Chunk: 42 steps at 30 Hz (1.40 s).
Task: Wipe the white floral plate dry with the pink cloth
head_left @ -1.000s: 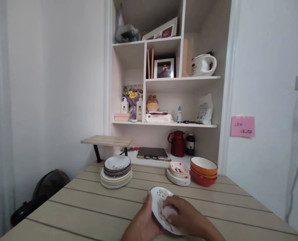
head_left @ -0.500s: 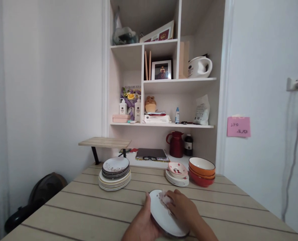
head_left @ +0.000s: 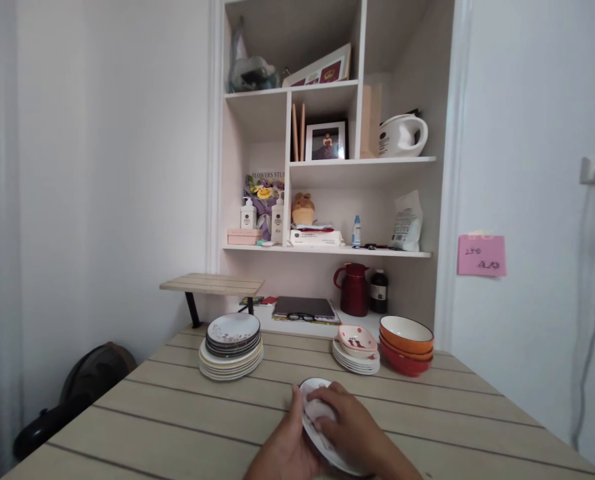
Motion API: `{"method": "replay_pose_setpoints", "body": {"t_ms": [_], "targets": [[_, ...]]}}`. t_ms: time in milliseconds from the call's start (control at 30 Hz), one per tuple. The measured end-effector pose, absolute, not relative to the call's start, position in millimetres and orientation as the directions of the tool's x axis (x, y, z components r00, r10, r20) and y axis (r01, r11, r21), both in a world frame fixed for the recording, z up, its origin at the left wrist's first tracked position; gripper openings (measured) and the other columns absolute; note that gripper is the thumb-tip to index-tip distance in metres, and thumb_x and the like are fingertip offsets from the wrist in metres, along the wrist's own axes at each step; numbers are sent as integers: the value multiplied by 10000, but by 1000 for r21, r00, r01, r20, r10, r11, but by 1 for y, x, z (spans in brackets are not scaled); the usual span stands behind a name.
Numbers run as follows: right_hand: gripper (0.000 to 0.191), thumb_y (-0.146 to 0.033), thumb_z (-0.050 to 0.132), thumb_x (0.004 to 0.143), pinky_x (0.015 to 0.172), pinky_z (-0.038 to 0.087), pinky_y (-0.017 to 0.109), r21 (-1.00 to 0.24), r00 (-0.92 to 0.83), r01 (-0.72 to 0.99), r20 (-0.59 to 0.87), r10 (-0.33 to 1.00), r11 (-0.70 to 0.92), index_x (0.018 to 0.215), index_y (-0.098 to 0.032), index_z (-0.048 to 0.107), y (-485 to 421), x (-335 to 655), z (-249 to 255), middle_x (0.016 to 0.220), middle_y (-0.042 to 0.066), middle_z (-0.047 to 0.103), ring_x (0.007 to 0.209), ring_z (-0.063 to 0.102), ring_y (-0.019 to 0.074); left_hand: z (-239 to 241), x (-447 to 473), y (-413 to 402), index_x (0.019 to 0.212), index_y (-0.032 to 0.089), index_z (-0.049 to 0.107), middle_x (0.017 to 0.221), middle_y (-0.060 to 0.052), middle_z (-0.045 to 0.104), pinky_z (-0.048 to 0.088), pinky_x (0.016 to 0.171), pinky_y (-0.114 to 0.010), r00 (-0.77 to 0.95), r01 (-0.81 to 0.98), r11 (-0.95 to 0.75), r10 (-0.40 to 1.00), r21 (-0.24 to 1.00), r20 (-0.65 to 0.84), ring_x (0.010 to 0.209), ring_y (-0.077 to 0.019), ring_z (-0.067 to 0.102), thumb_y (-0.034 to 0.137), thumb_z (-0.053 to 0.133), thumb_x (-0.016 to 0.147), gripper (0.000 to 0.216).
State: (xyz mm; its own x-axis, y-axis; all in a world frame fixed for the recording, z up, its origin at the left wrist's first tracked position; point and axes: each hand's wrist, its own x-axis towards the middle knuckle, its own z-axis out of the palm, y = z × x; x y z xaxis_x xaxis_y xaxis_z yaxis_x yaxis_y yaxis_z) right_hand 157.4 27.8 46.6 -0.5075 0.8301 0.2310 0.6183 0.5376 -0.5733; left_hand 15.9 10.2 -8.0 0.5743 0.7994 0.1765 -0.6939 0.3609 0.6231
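A small white plate (head_left: 309, 385) with a faint floral print is tilted up near the table's front edge. My left hand (head_left: 286, 447) grips its left rim from below, thumb on the edge. My right hand (head_left: 350, 427) lies over the plate's face, fingers pressed on a pale pink cloth (head_left: 316, 409) against the plate. Most of the plate is hidden under my right hand.
On the slatted wooden table (head_left: 177, 413) stand a stack of plates (head_left: 231, 345) at the left, a stack of small plates with a pink dish (head_left: 356, 348), and stacked orange and red bowls (head_left: 406, 344). Shelves (head_left: 327, 251) with bottles, a red jug and a laptop rise behind.
My right hand with the cloth has slid across the plate's face, from its lower middle to the top, then over to the upper left. The plate has tilted a little.
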Motion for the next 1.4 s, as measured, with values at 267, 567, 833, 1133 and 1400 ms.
{"method": "replay_pose_setpoints", "body": {"t_ms": [267, 567, 833, 1133, 1400], "targets": [[376, -284, 472, 817, 822, 401, 349, -352, -346, 848, 199, 917, 397, 1152, -281, 644, 45, 173, 42, 1086, 99, 635, 1041, 600, 270, -11, 12, 12, 1272, 172, 586, 1174, -156, 678, 360, 1017, -481, 594, -687, 388, 787, 615, 166, 1132, -310, 590, 746, 381, 819, 759], [366, -194, 624, 587, 778, 414, 300, -533, -554, 679, 80, 829, 505, 942, -255, 682, 19, 193, 60, 989, 33, 696, 913, 619, 229, -1, 14, 6, 1277, 161, 579, 1199, -170, 657, 372, 1002, -494, 608, -661, 355, 769, 662, 195, 1161, -340, 564, 726, 456, 807, 745], [431, -227, 541, 724, 874, 406, 287, -554, -505, 630, 240, 829, 544, 1133, -289, 661, 29, 156, 48, 1100, 58, 621, 1005, 599, 200, -7, 15, 9, 1226, 210, 614, 1169, -139, 675, 369, 1006, -504, 569, -691, 368, 807, 622, 156, 1135, -318, 586, 719, 436, 821, 674], [323, -237, 516, 738, 757, 411, 356, -331, -343, 872, 114, 933, 361, 1025, -260, 663, 37, 191, 46, 1035, 101, 684, 948, 639, 282, -6, 11, 11, 1286, 162, 581, 1235, -165, 645, 340, 1039, -492, 620, -654, 368, 761, 661, 191, 1214, -333, 526, 753, 417, 797, 785], [377, -172, 584, 595, 826, 433, 293, -623, -600, 577, 114, 792, 527, 946, -261, 688, 15, 185, 60, 1022, 19, 696, 959, 616, 219, -7, 15, 10, 1299, 135, 561, 1224, -176, 641, 369, 1010, -472, 587, -687, 346, 783, 638, 207, 1156, -340, 562, 740, 401, 821, 787]]}}
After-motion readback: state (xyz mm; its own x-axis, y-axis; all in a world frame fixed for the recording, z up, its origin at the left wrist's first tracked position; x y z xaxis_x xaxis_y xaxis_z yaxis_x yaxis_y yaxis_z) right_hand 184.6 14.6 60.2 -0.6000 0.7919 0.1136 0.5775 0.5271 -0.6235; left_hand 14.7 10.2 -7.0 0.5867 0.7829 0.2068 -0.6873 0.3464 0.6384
